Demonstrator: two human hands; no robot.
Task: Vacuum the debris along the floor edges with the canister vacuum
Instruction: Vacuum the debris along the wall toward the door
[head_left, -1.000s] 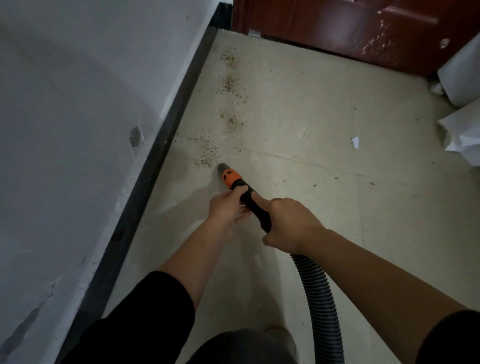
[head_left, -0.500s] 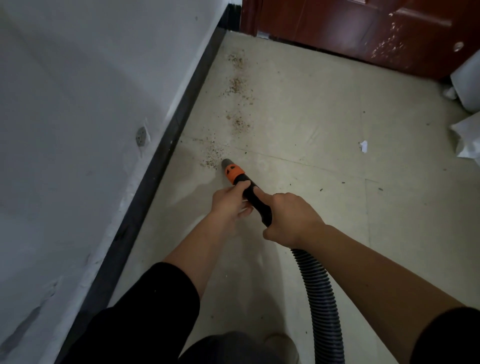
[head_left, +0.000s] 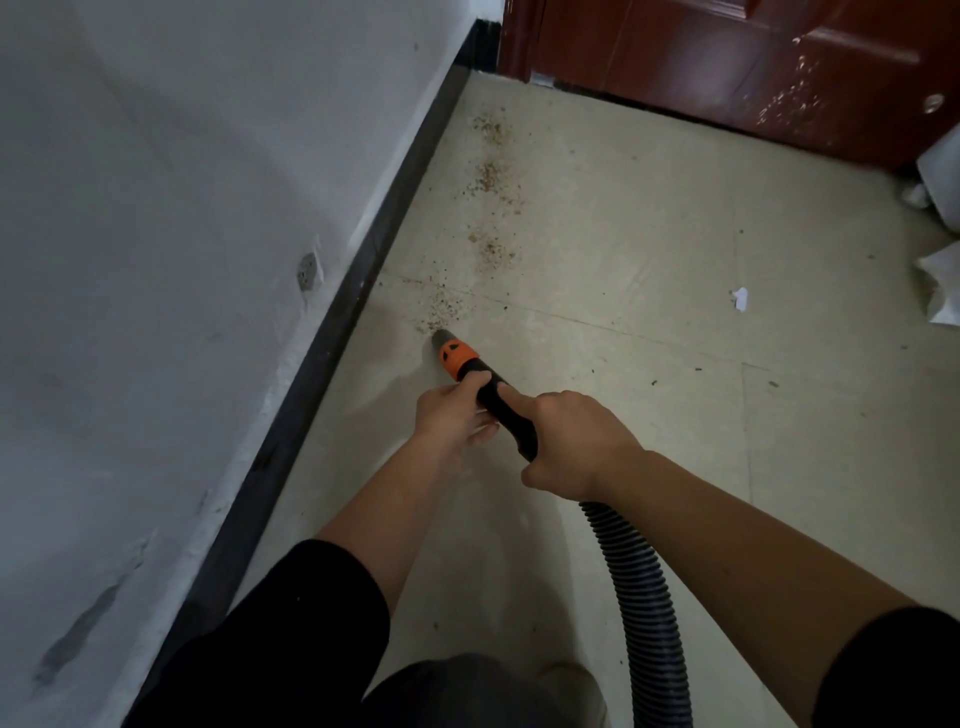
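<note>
My left hand (head_left: 454, 415) and right hand (head_left: 574, 441) both grip the nozzle (head_left: 457, 356), its tip at the near end of the debris (head_left: 488, 179), whose patches run on toward 12 o'clock near the baseboard (head_left: 363, 260), so I judge most of this edge is left to do.

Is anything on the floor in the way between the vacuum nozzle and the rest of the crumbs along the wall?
Nothing visible. The nozzle sits at the nearest debris, and only bare floor separates the farther patches toward the door. The paper scrap lies well off right.
</note>
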